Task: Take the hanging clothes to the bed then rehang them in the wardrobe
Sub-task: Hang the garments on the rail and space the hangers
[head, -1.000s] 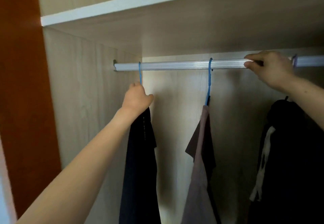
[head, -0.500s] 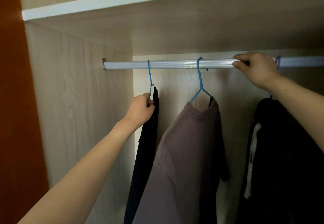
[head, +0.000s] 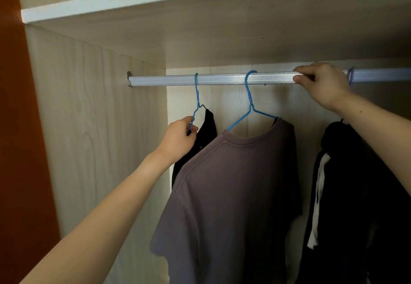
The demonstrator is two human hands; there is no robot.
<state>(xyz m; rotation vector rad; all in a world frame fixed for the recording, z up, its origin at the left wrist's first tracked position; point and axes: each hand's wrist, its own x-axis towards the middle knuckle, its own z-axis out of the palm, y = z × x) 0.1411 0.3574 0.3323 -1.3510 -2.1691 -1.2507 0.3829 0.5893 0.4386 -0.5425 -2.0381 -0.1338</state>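
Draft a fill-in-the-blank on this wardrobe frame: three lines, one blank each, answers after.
1. The left hand pinches the wire of a ____ hanger carrying a black garment.
2. The right hand grips the rail; to the left of that hand, the rail carries ____ hangers.
3. The mauve T-shirt hangs between the black garment and the ____ hand.

Missing words: blue; two; right.

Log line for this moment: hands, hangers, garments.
left hand: pinches left blue hanger of black garment | right hand: grips rail | brown T-shirt: hanging on rail
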